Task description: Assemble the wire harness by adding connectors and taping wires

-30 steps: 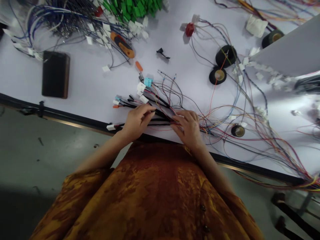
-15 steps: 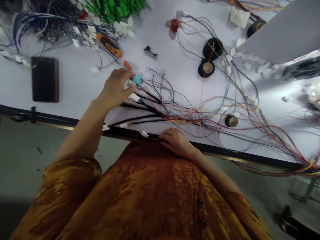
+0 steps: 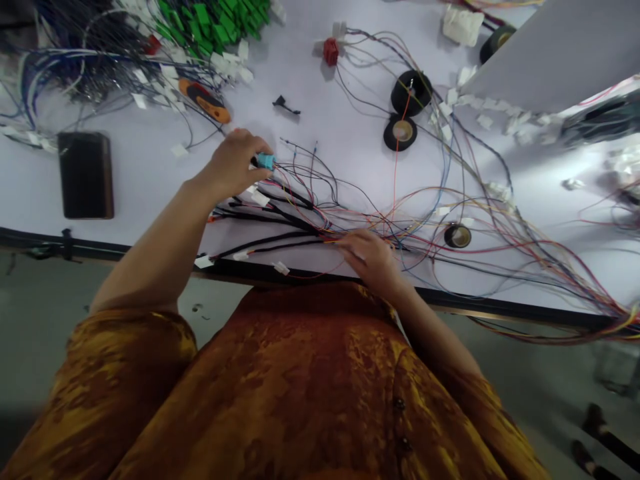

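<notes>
My left hand pinches a light blue connector between thumb and fingers, above the table. Thin wires trail from the connector's right side into a wire harness with several black-sleeved branches. Along the table's front edge, my right hand has its fingers curled on the harness wires where the branches meet. A white connector on a thin red wire lies left of my right hand. White labels sit just below my left hand.
An orange-and-black cutter lies behind my left hand, near green connectors. A dark phone-like slab rests at left. Black tape rolls, a red connector and loose wires spread rightward. A grey panel stands at right.
My left hand has closed on the light blue connector. My right hand has moved up and right from the table edge onto the harness wires. The view has shifted slightly.
</notes>
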A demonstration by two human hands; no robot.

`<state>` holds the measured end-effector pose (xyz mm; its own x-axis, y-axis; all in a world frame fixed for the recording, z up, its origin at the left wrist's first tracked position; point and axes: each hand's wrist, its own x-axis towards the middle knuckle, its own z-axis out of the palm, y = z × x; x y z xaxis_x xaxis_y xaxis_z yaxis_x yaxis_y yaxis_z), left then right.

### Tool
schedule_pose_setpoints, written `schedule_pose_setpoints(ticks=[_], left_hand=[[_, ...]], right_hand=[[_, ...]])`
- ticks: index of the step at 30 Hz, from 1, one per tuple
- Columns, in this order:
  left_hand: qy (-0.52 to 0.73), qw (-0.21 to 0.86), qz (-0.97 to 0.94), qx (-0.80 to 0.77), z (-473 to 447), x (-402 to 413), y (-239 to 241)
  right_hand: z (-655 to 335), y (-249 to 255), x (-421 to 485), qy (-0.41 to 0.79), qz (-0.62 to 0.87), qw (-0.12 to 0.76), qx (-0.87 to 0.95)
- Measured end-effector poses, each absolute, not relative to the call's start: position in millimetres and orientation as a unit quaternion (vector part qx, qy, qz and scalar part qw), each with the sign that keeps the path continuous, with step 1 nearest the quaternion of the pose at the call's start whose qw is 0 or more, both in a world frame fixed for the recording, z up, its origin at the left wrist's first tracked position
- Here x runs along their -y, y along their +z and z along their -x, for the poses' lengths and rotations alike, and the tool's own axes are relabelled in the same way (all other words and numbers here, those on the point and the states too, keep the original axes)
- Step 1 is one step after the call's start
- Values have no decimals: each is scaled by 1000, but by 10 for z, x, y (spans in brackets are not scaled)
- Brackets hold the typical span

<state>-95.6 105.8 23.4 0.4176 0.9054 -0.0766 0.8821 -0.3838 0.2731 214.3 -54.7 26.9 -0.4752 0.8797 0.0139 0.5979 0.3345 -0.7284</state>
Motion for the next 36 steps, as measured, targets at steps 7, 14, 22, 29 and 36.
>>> schedule_pose_setpoints(ticks=[7, 14, 22, 29, 36], left_hand=[[47, 274, -883, -378, 930, 12, 481], [-75, 298, -878, -367, 813, 678, 280], [32, 322, -858, -400, 632, 681, 317], [209, 345, -817, -413, 222, 506, 136], [293, 371, -757, -452, 173, 479, -123]], right_hand=[[-2350, 324, -34, 312, 531, 239, 751], [-2299, 89, -372, 283, 567, 208, 745], [-1764, -88, -879, 209, 594, 170, 758], [-1562, -136, -1234, 249, 584, 184, 750], [-1823, 0, -1145, 647, 492, 317, 489]])
